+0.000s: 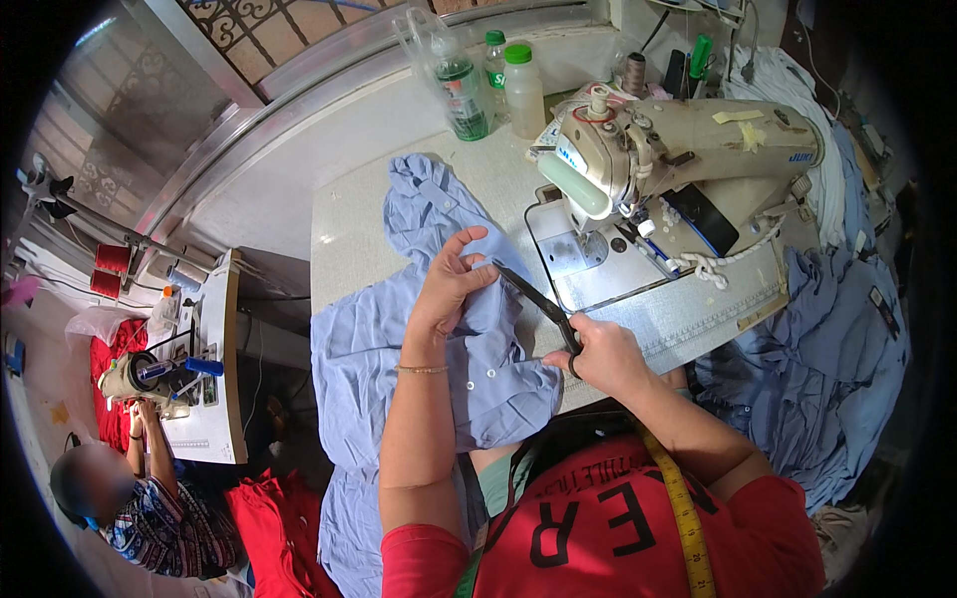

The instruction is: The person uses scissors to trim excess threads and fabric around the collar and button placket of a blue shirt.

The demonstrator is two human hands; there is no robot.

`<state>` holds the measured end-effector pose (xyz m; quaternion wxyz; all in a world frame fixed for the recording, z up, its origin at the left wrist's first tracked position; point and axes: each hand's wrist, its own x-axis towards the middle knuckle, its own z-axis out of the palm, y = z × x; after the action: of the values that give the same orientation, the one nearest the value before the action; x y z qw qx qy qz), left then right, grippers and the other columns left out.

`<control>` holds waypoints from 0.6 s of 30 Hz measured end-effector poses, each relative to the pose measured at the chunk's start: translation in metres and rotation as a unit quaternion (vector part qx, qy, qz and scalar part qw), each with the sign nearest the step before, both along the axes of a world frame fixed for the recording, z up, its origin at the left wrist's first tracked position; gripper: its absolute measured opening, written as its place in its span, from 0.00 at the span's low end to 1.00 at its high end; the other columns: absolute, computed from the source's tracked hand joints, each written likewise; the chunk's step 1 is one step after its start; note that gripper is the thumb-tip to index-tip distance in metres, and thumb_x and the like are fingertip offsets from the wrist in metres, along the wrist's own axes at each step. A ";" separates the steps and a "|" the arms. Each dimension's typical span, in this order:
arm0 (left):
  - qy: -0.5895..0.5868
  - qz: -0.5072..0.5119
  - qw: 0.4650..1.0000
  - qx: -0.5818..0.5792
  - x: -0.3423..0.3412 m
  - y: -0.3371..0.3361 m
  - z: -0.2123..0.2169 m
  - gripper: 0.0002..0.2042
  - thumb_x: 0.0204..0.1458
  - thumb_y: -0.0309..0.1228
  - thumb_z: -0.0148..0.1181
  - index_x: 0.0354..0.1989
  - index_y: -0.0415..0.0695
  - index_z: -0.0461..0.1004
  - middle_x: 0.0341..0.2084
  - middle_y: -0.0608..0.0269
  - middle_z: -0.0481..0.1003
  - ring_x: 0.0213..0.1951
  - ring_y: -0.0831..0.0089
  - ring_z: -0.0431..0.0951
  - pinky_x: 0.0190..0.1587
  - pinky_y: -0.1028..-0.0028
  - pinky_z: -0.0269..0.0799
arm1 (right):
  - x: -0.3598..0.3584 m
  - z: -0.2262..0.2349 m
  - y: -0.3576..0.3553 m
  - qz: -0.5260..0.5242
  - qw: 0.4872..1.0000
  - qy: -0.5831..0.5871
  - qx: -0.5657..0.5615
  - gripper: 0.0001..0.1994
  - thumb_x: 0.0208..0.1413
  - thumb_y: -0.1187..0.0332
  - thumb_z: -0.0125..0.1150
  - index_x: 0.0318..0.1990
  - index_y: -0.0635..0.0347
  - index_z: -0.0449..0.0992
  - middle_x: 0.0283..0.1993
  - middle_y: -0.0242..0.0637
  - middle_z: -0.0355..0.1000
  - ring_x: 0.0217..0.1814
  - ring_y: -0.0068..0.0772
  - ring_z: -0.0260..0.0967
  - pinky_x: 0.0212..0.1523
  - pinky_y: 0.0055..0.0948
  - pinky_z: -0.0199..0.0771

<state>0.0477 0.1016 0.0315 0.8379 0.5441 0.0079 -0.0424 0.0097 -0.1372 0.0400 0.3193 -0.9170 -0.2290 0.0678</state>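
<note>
A light blue button-up shirt (364, 334) lies spread over the table in front of me and hangs down past its front edge. My left hand (454, 284) is over the shirt, thumb and fingers pinching a bit of its cloth. Dark scissors (538, 302) are gripped in my right hand (606, 357), with fingers around the handles. Their blades point up and left, the tip right beside my left fingertips. Whether a thread lies between the blades is too small to tell.
A sewing machine (688, 149) stands at the right of the table, a phone (703, 219) on its bed. Bottles (523, 92) line the back. More blue garments (807, 369) are heaped at right. At far left a co-worker (164, 508) sits at another machine (130, 379) with red cloth.
</note>
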 end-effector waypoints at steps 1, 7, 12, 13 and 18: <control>-0.002 0.003 1.000 0.005 0.000 0.000 0.001 0.27 0.41 0.16 0.64 0.52 0.41 0.63 0.28 0.69 0.72 0.30 0.83 0.75 0.34 0.85 0.72 | 0.000 0.000 0.000 0.001 1.000 0.000 -0.001 0.21 0.39 0.54 0.69 0.26 0.62 0.67 0.19 0.45 0.70 0.26 0.53 0.71 0.27 0.42 0.70; -0.011 0.005 0.999 0.040 0.001 0.000 -0.001 0.27 0.42 0.17 0.63 0.53 0.40 0.62 0.28 0.69 0.73 0.29 0.83 0.75 0.33 0.85 0.72 | -0.001 -0.003 0.001 -0.005 1.000 -0.021 0.001 0.22 0.39 0.52 0.69 0.27 0.62 0.67 0.18 0.45 0.69 0.25 0.52 0.70 0.26 0.43 0.69; -0.018 -0.003 0.995 0.095 -0.001 -0.004 0.002 0.25 0.46 0.17 0.60 0.54 0.39 0.61 0.29 0.67 0.70 0.31 0.83 0.72 0.33 0.85 0.68 | -0.001 -0.001 0.000 -0.005 1.000 -0.004 -0.010 0.22 0.40 0.53 0.69 0.27 0.63 0.67 0.19 0.46 0.70 0.26 0.53 0.71 0.27 0.43 0.70; -0.020 -0.001 0.994 0.104 -0.002 -0.004 0.002 0.25 0.46 0.18 0.59 0.55 0.39 0.61 0.29 0.68 0.70 0.31 0.83 0.71 0.33 0.85 0.67 | -0.001 -0.001 0.000 -0.004 1.000 -0.004 -0.013 0.22 0.39 0.53 0.69 0.27 0.63 0.68 0.19 0.46 0.70 0.26 0.53 0.71 0.27 0.43 0.70; -0.017 -0.012 0.989 0.150 0.000 -0.001 0.000 0.25 0.46 0.18 0.60 0.54 0.40 0.61 0.31 0.69 0.69 0.32 0.84 0.70 0.34 0.86 0.67 | 0.001 0.001 -0.006 0.008 0.997 0.078 0.018 0.23 0.38 0.51 0.70 0.26 0.63 0.68 0.18 0.44 0.69 0.23 0.51 0.70 0.25 0.40 0.67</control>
<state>0.0473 0.1002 0.0315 0.7466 0.6640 -0.0062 -0.0414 0.0107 -0.1429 0.0407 0.3522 -0.9011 -0.2119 0.1380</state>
